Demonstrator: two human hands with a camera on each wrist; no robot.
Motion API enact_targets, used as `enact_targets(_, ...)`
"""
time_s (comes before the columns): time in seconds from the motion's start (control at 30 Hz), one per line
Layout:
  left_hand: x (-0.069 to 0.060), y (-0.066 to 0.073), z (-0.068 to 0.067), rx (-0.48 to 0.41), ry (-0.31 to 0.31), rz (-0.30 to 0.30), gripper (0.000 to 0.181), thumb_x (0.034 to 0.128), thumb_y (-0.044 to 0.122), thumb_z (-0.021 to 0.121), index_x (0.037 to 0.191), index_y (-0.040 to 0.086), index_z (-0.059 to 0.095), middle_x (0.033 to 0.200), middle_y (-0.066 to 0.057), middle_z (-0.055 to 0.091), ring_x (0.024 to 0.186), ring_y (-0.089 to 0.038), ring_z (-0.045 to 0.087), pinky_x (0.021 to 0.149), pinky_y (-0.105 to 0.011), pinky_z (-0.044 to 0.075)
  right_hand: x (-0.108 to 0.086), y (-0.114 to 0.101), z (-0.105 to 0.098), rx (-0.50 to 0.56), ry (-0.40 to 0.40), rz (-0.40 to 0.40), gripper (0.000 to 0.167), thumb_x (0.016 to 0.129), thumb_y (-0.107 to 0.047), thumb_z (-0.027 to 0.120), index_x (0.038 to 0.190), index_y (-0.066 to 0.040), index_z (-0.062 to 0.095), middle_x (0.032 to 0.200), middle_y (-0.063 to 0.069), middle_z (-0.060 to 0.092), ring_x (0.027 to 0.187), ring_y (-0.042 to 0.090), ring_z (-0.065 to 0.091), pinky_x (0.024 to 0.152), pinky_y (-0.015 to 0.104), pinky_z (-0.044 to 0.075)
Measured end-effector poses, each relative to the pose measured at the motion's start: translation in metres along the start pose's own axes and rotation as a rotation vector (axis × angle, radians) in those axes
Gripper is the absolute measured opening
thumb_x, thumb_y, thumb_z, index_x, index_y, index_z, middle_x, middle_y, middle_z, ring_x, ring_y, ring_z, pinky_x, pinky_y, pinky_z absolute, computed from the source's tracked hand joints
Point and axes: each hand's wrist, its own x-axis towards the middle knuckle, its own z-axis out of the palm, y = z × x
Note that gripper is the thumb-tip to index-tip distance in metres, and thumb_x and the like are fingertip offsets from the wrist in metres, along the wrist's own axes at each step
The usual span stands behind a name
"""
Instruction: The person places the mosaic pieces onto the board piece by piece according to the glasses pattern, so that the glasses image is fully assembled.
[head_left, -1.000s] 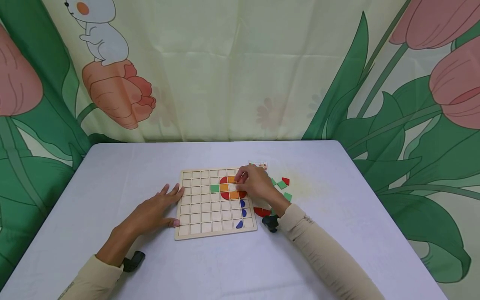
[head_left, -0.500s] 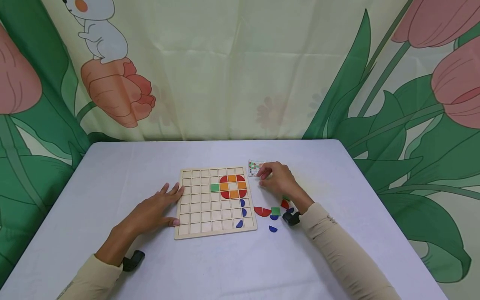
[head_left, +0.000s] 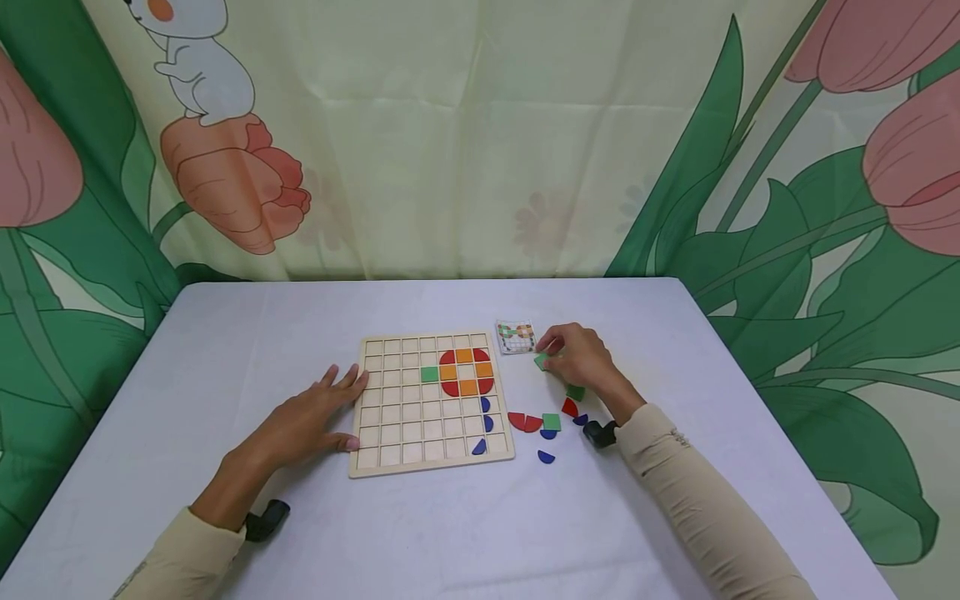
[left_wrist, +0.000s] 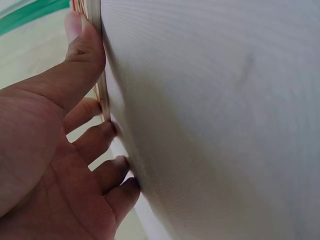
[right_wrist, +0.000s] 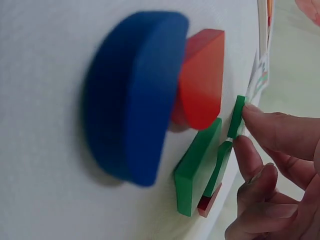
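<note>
My left hand rests with spread, nearly straight fingers at the left edge of the wooden grid board; in the left wrist view the thumb and fingertips touch its side. On the board lie red and orange pieces in a ring, a green square and several blue pieces. To the right of the board, my right hand has its thumb and fingers at a green square. The right wrist view shows this green piece between the thumb and a fingertip, at the table surface.
A small pattern card lies beside the board's upper right corner. Loose red, green and blue pieces, among them a red one and a blue half-round, lie right of the board. A patterned curtain hangs behind the table.
My right hand has moved right, off the board and past the card, to the green square. An orange square and a red corner now show at the ring's right side. The left hand stays put.
</note>
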Motion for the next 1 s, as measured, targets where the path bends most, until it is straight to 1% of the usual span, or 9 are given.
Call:
enact_targets(0.17, 0.0, 0.0, 0.0, -0.008, 0.0, 0.001, 0.105, 0.0796, 0.039, 0.089, 0.166, 0.011, 0.037, 0.173, -0.017, 0.03, 0.159, -0.055, 0.022, 0.115, -0.074, 0.038, 0.001, 0.001, 0.001, -0.004, -0.016, 0.024, 0.019, 0.092, -0.015, 0.083, 0.111, -0.016, 0.079, 0.106, 0.009, 0.073, 0.098, 0.027, 0.064, 0.079, 0.038, 0.05)
enact_targets(0.23, 0.0, 0.0, 0.0, -0.01, 0.001, 0.001, 0.105, 0.0796, 0.04, 0.089, 0.166, 0.012, 0.037, 0.173, -0.017, 0.03, 0.159, -0.055, 0.022, 0.115, -0.074, 0.039, 0.0, 0.0, 0.001, -0.007, -0.018, 0.032, 0.018, 0.092, -0.017, 0.085, 0.109, -0.016, 0.079, 0.103, 0.008, 0.073, 0.096, 0.026, 0.063, 0.079, 0.038, 0.049)
enact_targets(0.37, 0.0, 0.0, -0.001, -0.005, 0.0, -0.002, 0.105, 0.0797, 0.041, 0.089, 0.166, 0.012, 0.037, 0.174, -0.017, 0.029, 0.159, -0.055, 0.022, 0.113, -0.075, 0.04, 0.0, -0.001, 0.003, 0.003, -0.031, 0.028, 0.018, 0.091, -0.017, 0.086, 0.106, -0.015, 0.076, 0.102, 0.008, 0.072, 0.096, 0.026, 0.063, 0.082, 0.038, 0.05)
enact_targets(0.53, -0.001, 0.0, -0.001, -0.007, -0.002, -0.003, 0.105, 0.08, 0.041, 0.089, 0.166, 0.012, 0.036, 0.173, -0.017, 0.03, 0.159, -0.055, 0.022, 0.114, -0.074, 0.04, 0.0, -0.004, 0.006, 0.026, -0.047, 0.0, 0.016, 0.09, -0.016, 0.087, 0.1, -0.015, 0.074, 0.099, 0.008, 0.072, 0.095, 0.026, 0.062, 0.084, 0.036, 0.051)
enact_targets(0.77, -0.001, -0.001, -0.002, -0.009, -0.001, -0.002, 0.105, 0.08, 0.041, 0.089, 0.166, 0.011, 0.036, 0.173, -0.017, 0.03, 0.159, -0.055, 0.022, 0.114, -0.075, 0.039, -0.002, -0.009, 0.011, 0.067, -0.076, -0.065, 0.014, 0.091, -0.018, 0.087, 0.097, -0.016, 0.075, 0.093, 0.006, 0.069, 0.094, 0.024, 0.06, 0.077, 0.032, 0.05)
enact_targets(0.87, -0.001, -0.001, -0.002, -0.008, -0.003, -0.003, 0.105, 0.0801, 0.041, 0.089, 0.166, 0.011, 0.036, 0.174, -0.017, 0.029, 0.159, -0.055, 0.021, 0.114, -0.075, 0.038, -0.004, -0.013, 0.011, 0.086, -0.076, -0.077, 0.013, 0.091, -0.018, 0.087, 0.097, -0.018, 0.075, 0.092, 0.005, 0.068, 0.095, 0.024, 0.059, 0.076, 0.033, 0.049)
enact_targets(1.0, 0.0, -0.002, -0.002, -0.001, -0.001, 0.002, 0.105, 0.0802, 0.041, 0.089, 0.166, 0.012, 0.036, 0.174, -0.017, 0.029, 0.159, -0.055, 0.022, 0.114, -0.075, 0.039, -0.007, -0.02, 0.011, 0.115, -0.057, -0.102, 0.011, 0.092, -0.017, 0.086, 0.096, -0.018, 0.075, 0.092, 0.005, 0.067, 0.096, 0.024, 0.059, 0.078, 0.034, 0.047)
